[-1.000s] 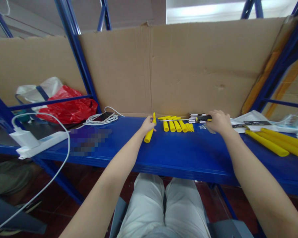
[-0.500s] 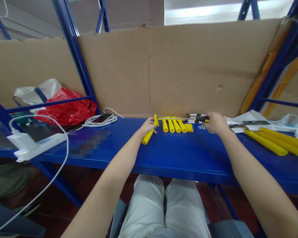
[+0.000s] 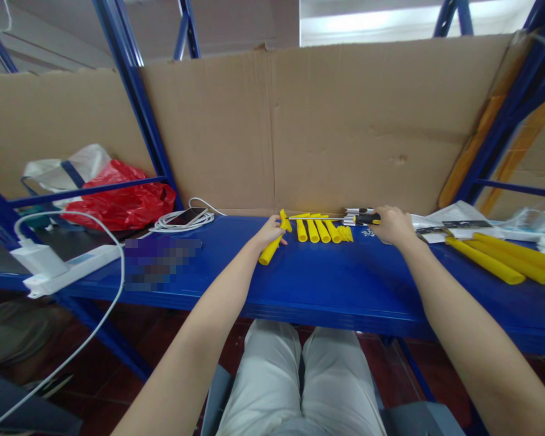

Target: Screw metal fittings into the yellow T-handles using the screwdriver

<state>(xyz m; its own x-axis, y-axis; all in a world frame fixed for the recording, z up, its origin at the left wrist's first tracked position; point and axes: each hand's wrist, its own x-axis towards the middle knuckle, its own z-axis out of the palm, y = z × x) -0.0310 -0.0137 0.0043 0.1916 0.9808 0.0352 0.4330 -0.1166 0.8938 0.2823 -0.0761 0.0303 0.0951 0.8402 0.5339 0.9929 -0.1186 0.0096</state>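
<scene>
My left hand (image 3: 270, 231) is closed around a yellow plastic tube (image 3: 269, 251) with a yellow piece at its upper end. In my right hand (image 3: 393, 224) is the black-and-yellow handle of a screwdriver (image 3: 366, 219). Its long thin shaft lies level and reaches left to the yellow piece at the top of the tube; whether the tip sits in a screw is too small to tell. Between my hands several yellow tubes (image 3: 323, 231) lie in a row on the blue tabletop (image 3: 327, 278), with small yellow pieces (image 3: 344, 234) at the row's right end.
Small metal parts (image 3: 367, 232) lie by my right hand, near silver-and-black rods (image 3: 352, 213). Longer yellow tubes (image 3: 504, 260) and plastic packaging (image 3: 463, 215) are at right. On the left are a power strip (image 3: 95, 261), a phone (image 3: 188, 217) with white cable and a red bag (image 3: 122, 197). Cardboard (image 3: 345, 127) stands behind.
My right hand and the screwdriver handle have shifted very slightly left. My left hand keeps the same hold on the yellow tube.
</scene>
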